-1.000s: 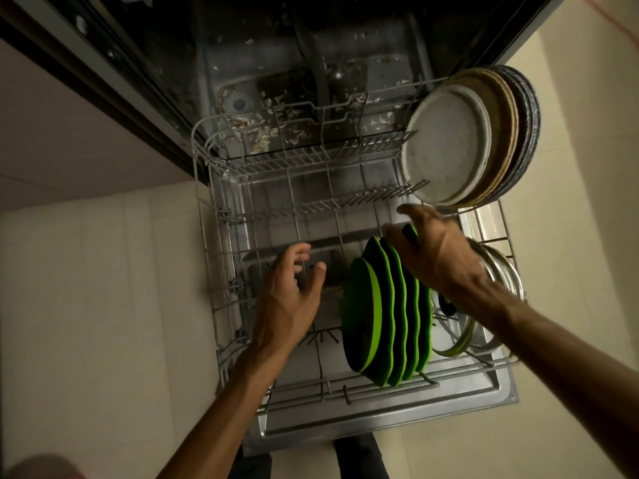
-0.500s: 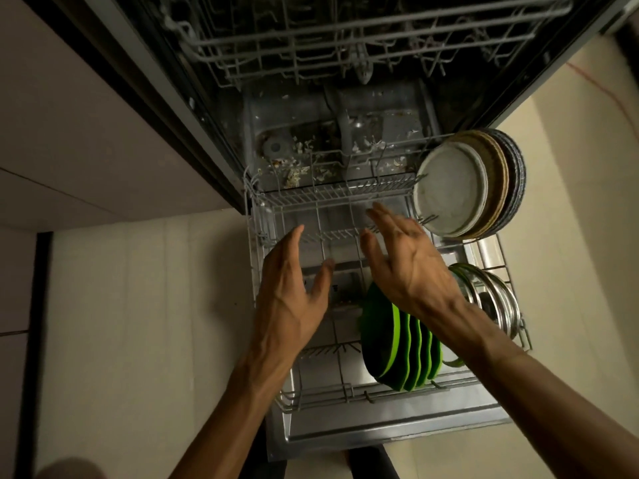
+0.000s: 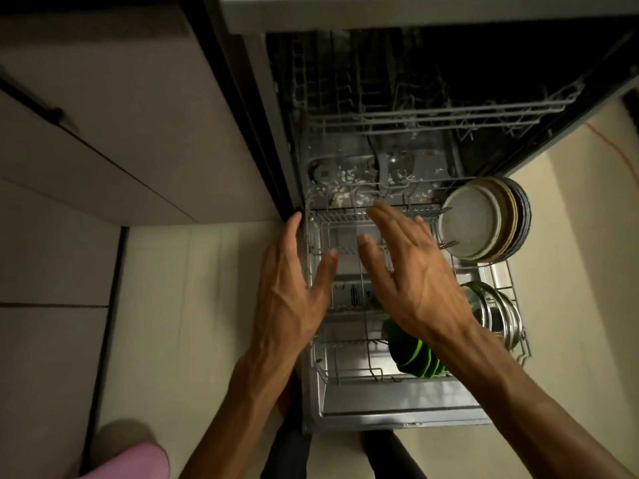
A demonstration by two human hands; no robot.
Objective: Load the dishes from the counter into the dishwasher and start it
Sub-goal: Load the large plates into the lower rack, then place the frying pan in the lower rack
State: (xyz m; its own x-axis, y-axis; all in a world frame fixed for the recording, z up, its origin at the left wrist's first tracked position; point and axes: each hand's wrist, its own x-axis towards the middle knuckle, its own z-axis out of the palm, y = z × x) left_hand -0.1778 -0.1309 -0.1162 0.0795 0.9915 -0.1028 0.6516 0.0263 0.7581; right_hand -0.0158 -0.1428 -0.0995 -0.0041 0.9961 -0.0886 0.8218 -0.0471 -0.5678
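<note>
At the far left, pale cabinet fronts (image 3: 114, 133) are seen from above, with a light tiled floor (image 3: 193, 305) below them and a pink blurred shape (image 3: 138, 461) at the bottom left corner, too unclear to be identified. Moving right, the left hand (image 3: 294, 292) is held open with fingers extended and nothing gripped; it is positioned over the left edge of the pulled-out lower rack (image 3: 332, 371), its fingertips close to the dishwasher frame, though contact cannot be judged. The open dishwasher (image 3: 380, 160) fills the upper centre; its dark tub floor is speckled with pale debris, and the upper rack (image 3: 432, 112) is seen pushed inside. The lowered door (image 3: 397, 406) lies beneath the lower rack. Just right of the left hand, the right hand (image 3: 411, 271) is likewise held open and flat, fingers spread and empty, hovering above the middle of the lower rack. Partly hidden under the right wrist, a row of green plates (image 3: 415, 357) is stood on edge near the front of the rack. Further right, steel lids or plates (image 3: 498, 312) are stood upright at the rack's right side. At the rear right corner, a stack of round plates (image 3: 484, 219), pale in front and darker behind, is propped on edge. Dark-clad legs (image 3: 390, 454) are visible at the bottom.
</note>
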